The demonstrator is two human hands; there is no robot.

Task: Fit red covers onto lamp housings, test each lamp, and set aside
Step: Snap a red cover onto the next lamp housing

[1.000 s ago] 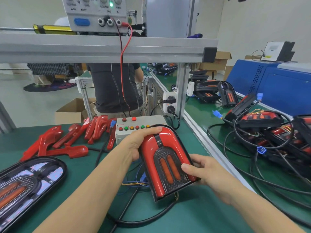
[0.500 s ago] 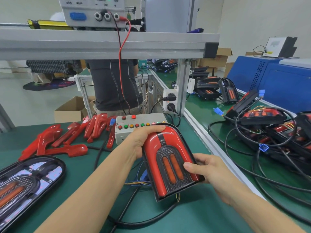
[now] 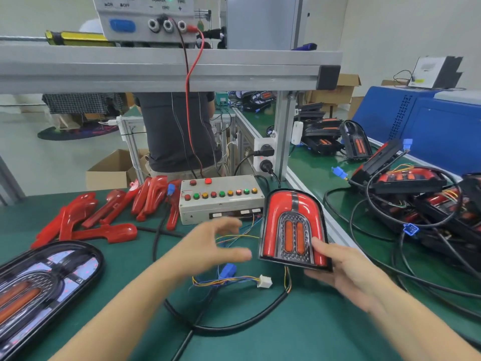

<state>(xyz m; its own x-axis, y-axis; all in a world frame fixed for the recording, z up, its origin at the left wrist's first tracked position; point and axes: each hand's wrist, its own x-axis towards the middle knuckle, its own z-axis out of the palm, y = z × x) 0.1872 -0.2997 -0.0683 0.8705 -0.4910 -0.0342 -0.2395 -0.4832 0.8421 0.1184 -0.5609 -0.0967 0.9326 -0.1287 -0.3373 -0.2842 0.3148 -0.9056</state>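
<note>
My right hand (image 3: 346,269) grips the lower right corner of an assembled lamp (image 3: 292,227), its red cover fitted round two orange strips, held tilted above the green mat. My left hand (image 3: 213,246) hovers just left of the lamp, fingers spread, touching nothing. Below it lie thin coloured wires with a white connector (image 3: 265,281) and a blue connector (image 3: 227,269). A grey test box (image 3: 221,201) with coloured buttons stands just behind the lamp. Loose red covers (image 3: 112,212) lie at the back left. An uncovered lamp housing (image 3: 39,290) sits at the left edge.
A pile of finished lamps and black cables (image 3: 416,201) fills the bench to the right, past an aluminium rail (image 3: 307,186). A thick black cable (image 3: 234,324) loops across the mat. A person in a dark shirt (image 3: 177,131) stands behind the bench. An overhead shelf (image 3: 156,71) carries a power supply.
My left hand has let go of the lamp's top and pulled away to the left. My right hand has carried the lamp to the right and raised it more upright.
</note>
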